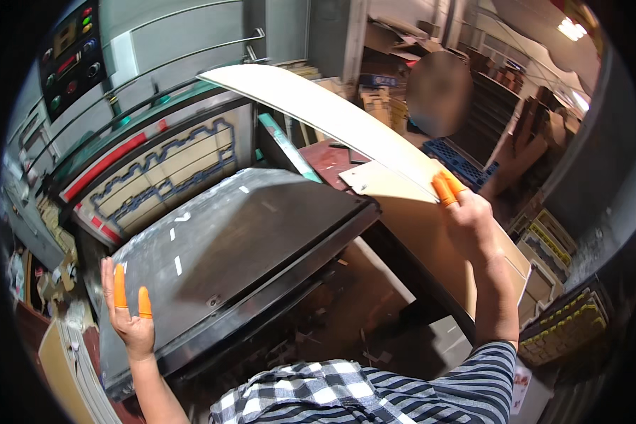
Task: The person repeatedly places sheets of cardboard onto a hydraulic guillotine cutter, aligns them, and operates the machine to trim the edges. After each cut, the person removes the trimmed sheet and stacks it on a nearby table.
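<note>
My right hand, with orange finger cots on its fingers, grips the near right edge of a large pale cardboard sheet. The sheet is raised and slants away to the far left, past the flat dark press bed. My left hand is open and empty at the bed's near left corner, fingers pointing up, two of them in orange cots. Several small white strips lie on the bed. Behind it stands a cutting die board with dark zigzag blades. My right thumb is hidden.
Brown board lies on a surface right of the bed. A control panel with coloured buttons is at upper left. A blue pallet and a person with a blurred head are farther back. More die boards stand at right.
</note>
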### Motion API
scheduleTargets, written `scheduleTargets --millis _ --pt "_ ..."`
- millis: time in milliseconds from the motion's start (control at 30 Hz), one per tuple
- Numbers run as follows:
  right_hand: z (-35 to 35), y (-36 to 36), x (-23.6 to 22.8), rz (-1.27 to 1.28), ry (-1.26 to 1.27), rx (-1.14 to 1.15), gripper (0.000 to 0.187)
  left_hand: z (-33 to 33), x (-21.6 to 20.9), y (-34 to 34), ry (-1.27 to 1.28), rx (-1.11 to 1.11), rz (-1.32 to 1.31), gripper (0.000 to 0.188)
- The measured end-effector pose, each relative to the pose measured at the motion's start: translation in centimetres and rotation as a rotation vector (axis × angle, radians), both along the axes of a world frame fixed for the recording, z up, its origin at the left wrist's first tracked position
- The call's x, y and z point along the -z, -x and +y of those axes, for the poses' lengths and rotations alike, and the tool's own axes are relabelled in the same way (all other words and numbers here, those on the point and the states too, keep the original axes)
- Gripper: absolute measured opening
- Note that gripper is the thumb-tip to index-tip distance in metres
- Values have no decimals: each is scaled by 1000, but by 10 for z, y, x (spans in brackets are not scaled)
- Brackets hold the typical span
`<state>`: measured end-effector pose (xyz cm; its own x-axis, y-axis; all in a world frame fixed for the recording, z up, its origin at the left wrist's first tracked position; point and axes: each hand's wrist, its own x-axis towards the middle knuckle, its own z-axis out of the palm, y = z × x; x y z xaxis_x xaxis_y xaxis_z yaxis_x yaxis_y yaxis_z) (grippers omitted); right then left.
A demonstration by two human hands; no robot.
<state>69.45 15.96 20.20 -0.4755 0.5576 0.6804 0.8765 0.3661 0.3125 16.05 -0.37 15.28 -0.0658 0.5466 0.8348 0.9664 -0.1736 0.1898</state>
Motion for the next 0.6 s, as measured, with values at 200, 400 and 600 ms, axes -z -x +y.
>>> scheduleTargets --millis 200,400,600 --pt "24 170 35 177 409 -537 47 -32 -22 -12 -288 -80 313 47" --pt "28 308 112 5 752 -747 35 -39 35 43 481 -298 73 53" --pt "25 324 142 -224 1088 -731 45 -70 117 117 1078 -349 -200 64"
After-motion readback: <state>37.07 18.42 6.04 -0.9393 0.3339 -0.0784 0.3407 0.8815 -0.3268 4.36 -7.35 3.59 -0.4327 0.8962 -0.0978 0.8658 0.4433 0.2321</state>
